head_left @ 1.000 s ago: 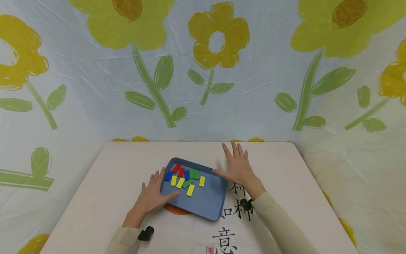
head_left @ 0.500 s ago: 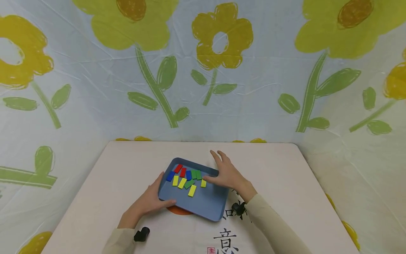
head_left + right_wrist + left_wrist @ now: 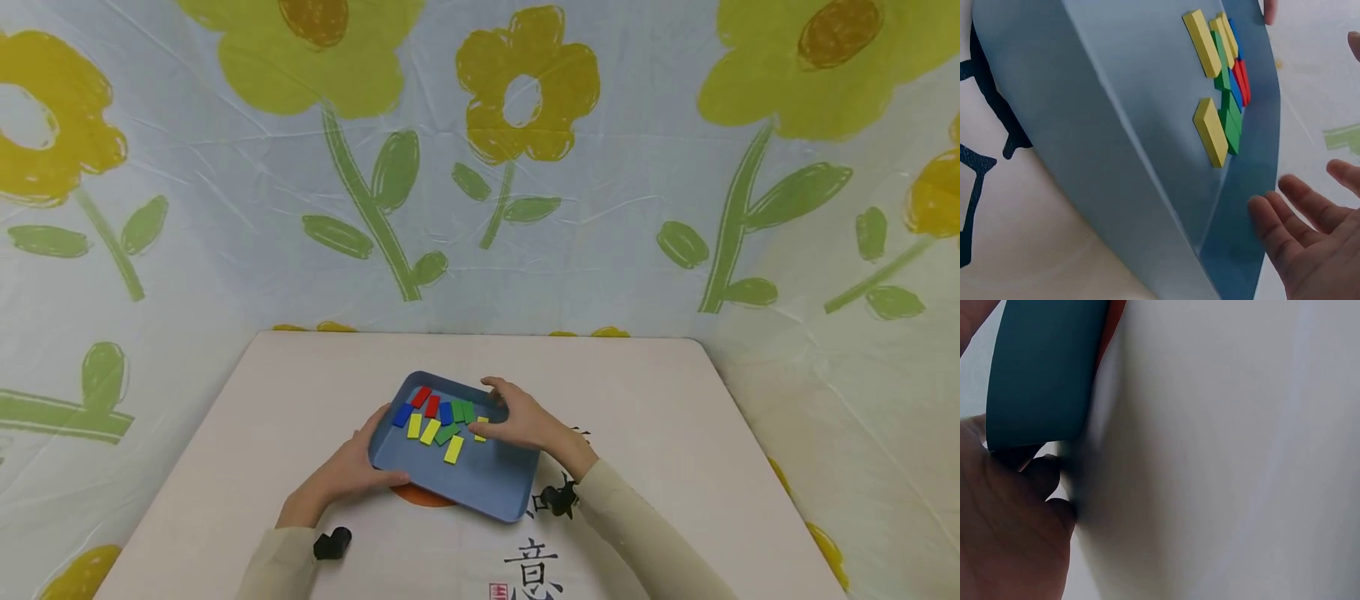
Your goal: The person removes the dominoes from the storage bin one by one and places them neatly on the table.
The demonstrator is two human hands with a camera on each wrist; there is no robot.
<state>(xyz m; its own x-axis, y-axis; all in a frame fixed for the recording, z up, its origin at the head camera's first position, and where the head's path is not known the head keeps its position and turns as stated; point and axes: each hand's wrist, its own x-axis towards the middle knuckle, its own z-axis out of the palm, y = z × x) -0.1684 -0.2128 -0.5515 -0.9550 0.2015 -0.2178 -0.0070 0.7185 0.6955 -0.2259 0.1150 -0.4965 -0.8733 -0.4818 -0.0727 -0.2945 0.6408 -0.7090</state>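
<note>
A blue-grey tray (image 3: 480, 485) lies slanted in the middle of the table, with flat red (image 3: 432, 407), blue, green (image 3: 447, 434) and yellow blocks (image 3: 453, 450) scattered inside. My left hand (image 3: 341, 477) grips the tray's left end. Its thumb runs along the near rim, and the left wrist view shows curled fingers (image 3: 1047, 475) under the tray's edge. Over the far right part of the tray hovers my right hand (image 3: 528, 421), its thumb partly covering one yellow block (image 3: 482, 425). Its fingers (image 3: 1272, 228) are spread loosely, holding nothing.
The pale table cover bears black written characters (image 3: 532, 575) and an orange patch (image 3: 420, 497) beside the tray. Flower-printed cloth (image 3: 525, 275) walls in the table's back and sides. A black wrist camera (image 3: 332, 543) sits on the left wrist.
My right hand has come left and down, from beyond the tray's far right corner to over its inside. The left hand has closed in on the tray's left end, which has shifted slightly left.
</note>
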